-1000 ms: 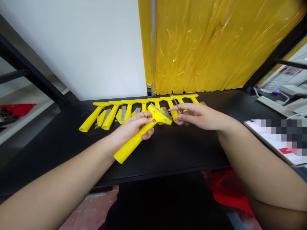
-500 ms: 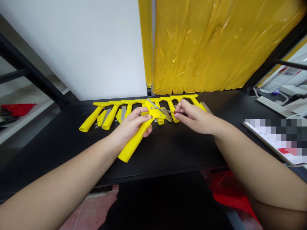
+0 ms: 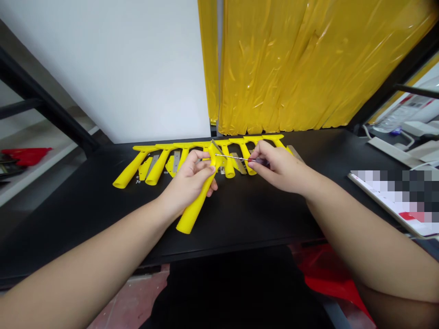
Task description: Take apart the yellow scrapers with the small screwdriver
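Note:
A yellow scraper [image 3: 194,208] with a hollow handle is gripped in my left hand [image 3: 195,176], its head tilted up and its handle slanting toward me. My right hand [image 3: 269,162] is closed round the dark red handle of a screwdriver [image 3: 235,157]. The thin shaft reaches left, and its tip meets the scraper's head at a screw. Part of a metal blade shows at the head's upper edge. Behind my hands, several yellow scraper handles [image 3: 130,171] lie in a row, with loose yellow plates [image 3: 144,169] and metal blades [image 3: 176,160] between them.
Small screws and nuts [image 3: 138,181] lie by the left handles on the black table [image 3: 260,210]. A white panel [image 3: 137,68] and a yellow plastic curtain [image 3: 291,68] stand behind. Black posts [image 3: 48,109] rise at the sides. A partly blurred-out tray [image 3: 377,192] is at right.
My left hand has turned the scraper, so its head now shows more edge-on and its handle end has swung slightly right. The screwdriver stays against it, with its handle showing more clearly.

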The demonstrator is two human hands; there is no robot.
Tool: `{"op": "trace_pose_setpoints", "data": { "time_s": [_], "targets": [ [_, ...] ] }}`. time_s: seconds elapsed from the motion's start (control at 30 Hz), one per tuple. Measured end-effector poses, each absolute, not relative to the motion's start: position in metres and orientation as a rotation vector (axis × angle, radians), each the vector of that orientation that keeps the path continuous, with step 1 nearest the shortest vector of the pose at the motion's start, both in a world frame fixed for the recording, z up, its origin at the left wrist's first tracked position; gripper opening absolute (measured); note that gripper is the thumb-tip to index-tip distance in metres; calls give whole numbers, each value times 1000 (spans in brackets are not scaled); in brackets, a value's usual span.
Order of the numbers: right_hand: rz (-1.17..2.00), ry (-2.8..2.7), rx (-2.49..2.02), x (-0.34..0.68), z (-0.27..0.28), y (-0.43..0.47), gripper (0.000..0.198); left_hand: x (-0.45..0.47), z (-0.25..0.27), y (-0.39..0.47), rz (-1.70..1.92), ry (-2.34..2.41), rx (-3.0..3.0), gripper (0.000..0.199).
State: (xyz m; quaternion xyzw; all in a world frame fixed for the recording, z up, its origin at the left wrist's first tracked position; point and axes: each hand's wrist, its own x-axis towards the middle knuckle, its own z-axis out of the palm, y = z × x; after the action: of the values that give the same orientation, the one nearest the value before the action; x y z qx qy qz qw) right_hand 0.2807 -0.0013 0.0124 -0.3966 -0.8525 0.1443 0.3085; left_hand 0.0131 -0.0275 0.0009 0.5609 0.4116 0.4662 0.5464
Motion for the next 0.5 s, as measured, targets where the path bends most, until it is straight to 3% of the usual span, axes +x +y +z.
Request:
{"op": "trace_pose_setpoints", "data": {
  "time_s": [0.17,0.33,0.43,0.5],
  "targets": [
    [349,-2065,-951,271,13,-6,12,16,1,-34,1275,1038,1473,28],
    [535,-2017,-1009,262,8,-4,40,15,-2,-34,1359,1053,1589,26],
    [686,-2082,-918,262,3,-2,20,14,-2,-33,1375,1055,1613,27],
    [706,-2103,-875,265,0,-1,21,13,-1,-32,1378,1068,1615,28]
  ]
}}
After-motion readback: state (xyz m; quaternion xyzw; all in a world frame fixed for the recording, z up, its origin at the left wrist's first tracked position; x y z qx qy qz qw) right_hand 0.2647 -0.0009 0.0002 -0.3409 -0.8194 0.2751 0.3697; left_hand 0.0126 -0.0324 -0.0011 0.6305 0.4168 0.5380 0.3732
